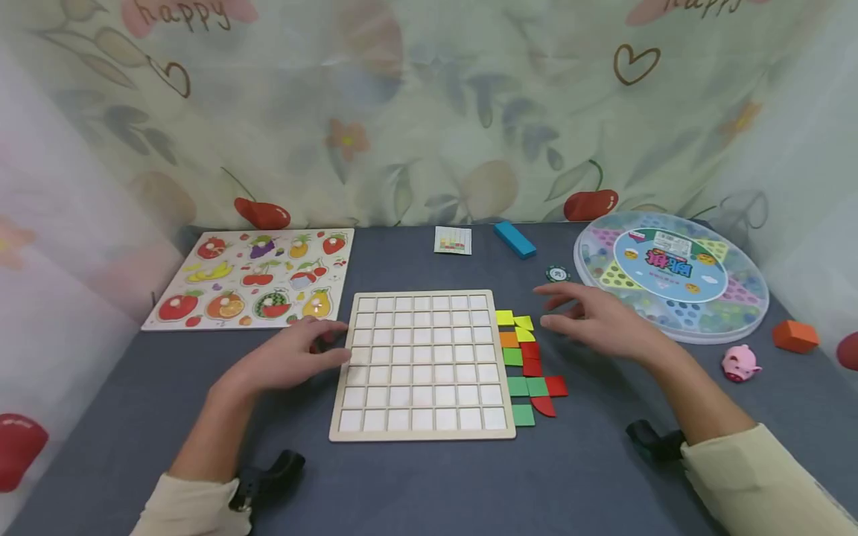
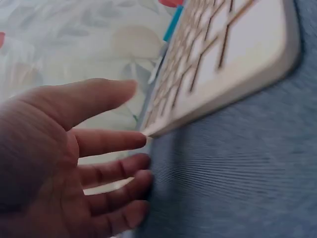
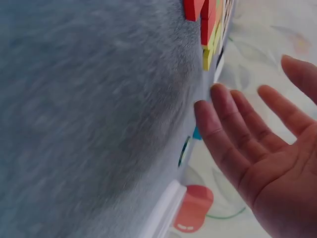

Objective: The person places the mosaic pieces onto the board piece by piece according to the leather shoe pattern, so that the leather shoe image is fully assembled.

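A pale wooden grid board (image 1: pixel 424 436) with white square cells lies flat at the middle of the table. Along its right edge is a loose cluster of small coloured tiles: a yellow one (image 1: pixel 504 318), an orange one (image 1: pixel 509 340), several green ones (image 1: pixel 518 386) and red ones (image 1: pixel 531 368), including a rounded red piece (image 1: pixel 544 406). My left hand (image 1: pixel 288 353) is at the board's left edge, fingers extended and holding nothing; whether they touch the rim I cannot tell. Right of the tiles, my right hand (image 1: pixel 606 318) hovers over the table with relaxed, spread fingers and nothing in it.
A fruit-picture board (image 1: pixel 243 277) lies back left. At the back are a small printed card (image 1: pixel 453 240), a blue block (image 1: pixel 515 240) and a dark round chip (image 1: pixel 558 274). Toward the right are a round clear game case (image 1: pixel 670 268), a pink pig figure (image 1: pixel 740 363) and an orange block (image 1: pixel 795 336).
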Motion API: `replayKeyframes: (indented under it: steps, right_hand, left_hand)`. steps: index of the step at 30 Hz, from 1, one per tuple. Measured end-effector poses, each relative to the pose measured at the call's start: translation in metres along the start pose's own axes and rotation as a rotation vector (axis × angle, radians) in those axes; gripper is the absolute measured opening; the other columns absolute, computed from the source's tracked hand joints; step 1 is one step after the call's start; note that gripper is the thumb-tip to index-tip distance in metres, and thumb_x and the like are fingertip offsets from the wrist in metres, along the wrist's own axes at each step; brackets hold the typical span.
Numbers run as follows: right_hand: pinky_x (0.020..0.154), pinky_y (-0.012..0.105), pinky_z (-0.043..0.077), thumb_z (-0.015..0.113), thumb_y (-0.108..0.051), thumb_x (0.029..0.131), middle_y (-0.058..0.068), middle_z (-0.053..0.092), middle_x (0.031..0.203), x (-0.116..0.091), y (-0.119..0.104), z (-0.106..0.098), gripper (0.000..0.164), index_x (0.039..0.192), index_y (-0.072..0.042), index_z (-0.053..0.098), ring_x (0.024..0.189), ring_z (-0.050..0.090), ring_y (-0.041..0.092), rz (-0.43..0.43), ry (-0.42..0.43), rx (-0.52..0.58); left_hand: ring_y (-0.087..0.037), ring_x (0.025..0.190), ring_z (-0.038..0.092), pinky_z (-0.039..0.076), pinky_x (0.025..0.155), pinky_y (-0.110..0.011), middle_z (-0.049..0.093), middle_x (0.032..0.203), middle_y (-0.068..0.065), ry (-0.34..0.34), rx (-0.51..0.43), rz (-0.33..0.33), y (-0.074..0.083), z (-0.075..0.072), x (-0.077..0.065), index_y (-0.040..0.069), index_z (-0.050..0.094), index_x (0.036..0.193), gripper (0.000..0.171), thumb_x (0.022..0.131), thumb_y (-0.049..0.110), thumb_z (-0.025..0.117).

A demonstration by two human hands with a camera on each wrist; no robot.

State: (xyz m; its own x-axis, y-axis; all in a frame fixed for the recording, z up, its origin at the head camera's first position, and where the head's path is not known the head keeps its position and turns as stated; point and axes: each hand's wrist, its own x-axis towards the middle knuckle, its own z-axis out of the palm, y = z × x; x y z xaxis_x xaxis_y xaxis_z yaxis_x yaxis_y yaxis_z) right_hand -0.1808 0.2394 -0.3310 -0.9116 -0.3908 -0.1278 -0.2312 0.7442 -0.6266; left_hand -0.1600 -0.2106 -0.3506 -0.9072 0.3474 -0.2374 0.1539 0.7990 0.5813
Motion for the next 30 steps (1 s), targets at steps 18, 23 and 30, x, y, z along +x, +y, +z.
replayKeyframes:
  steps: [18,23,30]
  right_hand:
    - [0.089,0.043,0.055,0.068,-0.023,0.099,0.015,0.071,0.121,0.054,-0.007,0.011,0.038,0.134,-0.007,0.067,0.107,0.063,0.029,-0.016,-0.125,-0.157]
    - [0.091,0.045,0.052,0.069,-0.023,0.098,0.013,0.07,0.118,0.066,-0.011,0.017,0.036,0.131,-0.008,0.07,0.106,0.06,0.029,0.011,-0.122,-0.184]
    - [0.093,0.048,0.049,0.073,-0.02,0.095,0.016,0.064,0.116,0.069,-0.012,0.023,0.031,0.124,-0.009,0.072,0.109,0.056,0.032,0.027,-0.114,-0.183]
  left_hand:
    - [-0.021,0.089,0.054,0.043,0.073,-0.033,0.051,0.13,-0.016,0.014,0.033,-0.022,-0.009,0.009,0.002,0.015,0.042,0.159,0.081,0.092,0.041,0.078]
    - [-0.02,0.088,0.054,0.042,0.073,-0.033,0.051,0.129,-0.015,0.023,0.038,-0.002,-0.01,0.009,0.002,0.016,0.045,0.158,0.076,0.093,0.042,0.077]
    - [-0.019,0.084,0.052,0.041,0.071,-0.034,0.05,0.128,-0.014,0.009,0.033,0.016,-0.01,0.01,0.001,0.017,0.046,0.157,0.073,0.094,0.039,0.076]
